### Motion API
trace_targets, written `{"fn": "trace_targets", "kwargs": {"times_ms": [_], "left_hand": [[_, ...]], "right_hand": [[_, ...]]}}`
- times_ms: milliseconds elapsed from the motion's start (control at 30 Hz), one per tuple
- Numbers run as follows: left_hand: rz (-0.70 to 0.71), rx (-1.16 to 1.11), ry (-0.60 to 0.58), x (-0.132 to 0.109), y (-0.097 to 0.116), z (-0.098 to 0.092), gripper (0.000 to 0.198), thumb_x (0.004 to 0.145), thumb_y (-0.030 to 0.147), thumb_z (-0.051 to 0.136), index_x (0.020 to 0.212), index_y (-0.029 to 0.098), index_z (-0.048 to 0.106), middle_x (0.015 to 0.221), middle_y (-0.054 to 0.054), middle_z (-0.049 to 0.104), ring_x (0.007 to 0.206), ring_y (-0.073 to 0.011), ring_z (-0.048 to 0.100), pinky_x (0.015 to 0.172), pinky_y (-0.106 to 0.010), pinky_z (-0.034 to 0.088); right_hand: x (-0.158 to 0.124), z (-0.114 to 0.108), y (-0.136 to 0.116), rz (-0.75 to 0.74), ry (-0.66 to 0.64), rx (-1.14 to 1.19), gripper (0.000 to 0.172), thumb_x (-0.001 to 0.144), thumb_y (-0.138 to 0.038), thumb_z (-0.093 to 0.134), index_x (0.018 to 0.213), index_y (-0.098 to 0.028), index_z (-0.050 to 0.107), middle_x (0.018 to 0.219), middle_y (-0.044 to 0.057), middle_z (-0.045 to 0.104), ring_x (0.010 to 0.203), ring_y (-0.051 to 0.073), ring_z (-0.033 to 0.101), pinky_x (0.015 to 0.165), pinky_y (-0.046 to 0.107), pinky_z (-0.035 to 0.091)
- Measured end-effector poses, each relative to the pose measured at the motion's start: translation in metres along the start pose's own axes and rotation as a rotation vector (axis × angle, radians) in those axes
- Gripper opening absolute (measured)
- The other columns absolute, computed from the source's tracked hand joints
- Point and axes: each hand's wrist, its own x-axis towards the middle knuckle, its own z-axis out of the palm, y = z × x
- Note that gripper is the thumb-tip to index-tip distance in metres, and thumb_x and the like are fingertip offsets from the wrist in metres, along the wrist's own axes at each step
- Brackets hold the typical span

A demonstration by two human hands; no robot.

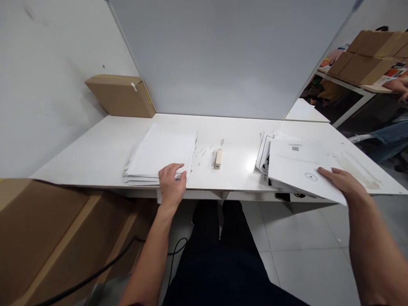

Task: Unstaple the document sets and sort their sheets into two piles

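Note:
A stack of white paper (165, 146) lies on the left part of the white table. My left hand (172, 182) is at its front edge, thumb and forefinger apart, with no sheet visibly gripped. On the right is a looser pile of printed papers (264, 155), its edges uneven. My right hand (342, 180) has its thumb on top of a printed sheet (296, 163) with a round stamp-like mark, holding it by the right edge; the fingers beneath are hidden. Between the two piles stands a small cream oblong object (218, 159), whose kind I cannot make out.
A grey-white panel (216, 55) rises behind the table (236, 178). One cardboard box (123, 95) leans at the back left; more boxes (363, 63) stand on another table at right, near a person's arm (397, 86). A black cable (105, 267) runs below left.

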Motion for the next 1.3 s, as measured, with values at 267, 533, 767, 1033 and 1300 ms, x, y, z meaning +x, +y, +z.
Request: {"fn": "trace_targets", "kwargs": {"times_ms": [267, 533, 767, 1033, 1300], "left_hand": [[-0.094, 0.180, -0.373, 0.007, -0.038, -0.003, 0.039, 0.078, 0.032, 0.056, 0.115, 0.023, 0.057, 0.123, -0.008, 0.055, 0.113, -0.0275, 0.048, 0.094, -0.040, 0.038], [-0.078, 0.102, -0.232, 0.025, -0.047, -0.011, 0.030, 0.089, 0.031, 0.037, 0.087, 0.017, 0.063, 0.085, -0.008, 0.066, 0.084, -0.0216, 0.058, 0.078, -0.034, 0.044], [0.186, -0.055, 0.071, 0.020, -0.003, -0.032, 0.013, 0.084, 0.013, 0.049, 0.090, 0.015, 0.060, 0.085, -0.008, 0.066, 0.088, -0.0193, 0.059, 0.083, -0.035, 0.045], [0.503, -0.232, -0.202, -0.019, 0.045, -0.044, 0.015, 0.080, 0.025, 0.061, 0.093, 0.019, 0.060, 0.089, -0.002, 0.069, 0.097, -0.0212, 0.058, 0.086, -0.039, 0.042], [0.119, 0.131, -0.349, 0.003, -0.032, -0.052, 0.020, 0.082, 0.030, 0.057, 0.098, 0.021, 0.062, 0.110, -0.010, 0.061, 0.112, -0.0284, 0.049, 0.092, -0.044, 0.039]], "right_hand": [[-0.018, 0.010, -0.011, -0.075, 0.064, -0.341, 0.056, 0.078, -0.049, 0.051, 0.122, -0.015, 0.049, 0.095, 0.017, 0.069, 0.077, 0.029, 0.066, 0.073, 0.041, 0.043], [-0.098, 0.077, -0.060, -0.312, -0.147, -0.024, 0.045, 0.076, -0.049, 0.053, 0.109, -0.019, 0.058, 0.094, 0.009, 0.067, 0.071, 0.022, 0.066, 0.066, 0.034, 0.049], [-0.170, 0.171, -0.144, -0.162, -0.889, 0.671, 0.050, 0.081, -0.058, 0.048, 0.111, -0.020, 0.057, 0.107, 0.011, 0.065, 0.075, 0.022, 0.066, 0.063, 0.035, 0.053], [-0.168, 0.208, -0.163, 0.047, -0.956, 0.759, 0.031, 0.072, -0.043, 0.068, 0.089, -0.017, 0.067, 0.085, 0.007, 0.072, 0.080, 0.026, 0.067, 0.072, 0.036, 0.052], [-0.127, 0.140, -0.092, 0.188, -0.573, 0.585, 0.036, 0.065, -0.038, 0.072, 0.094, -0.018, 0.061, 0.081, 0.007, 0.073, 0.072, 0.028, 0.068, 0.061, 0.036, 0.054]]}}
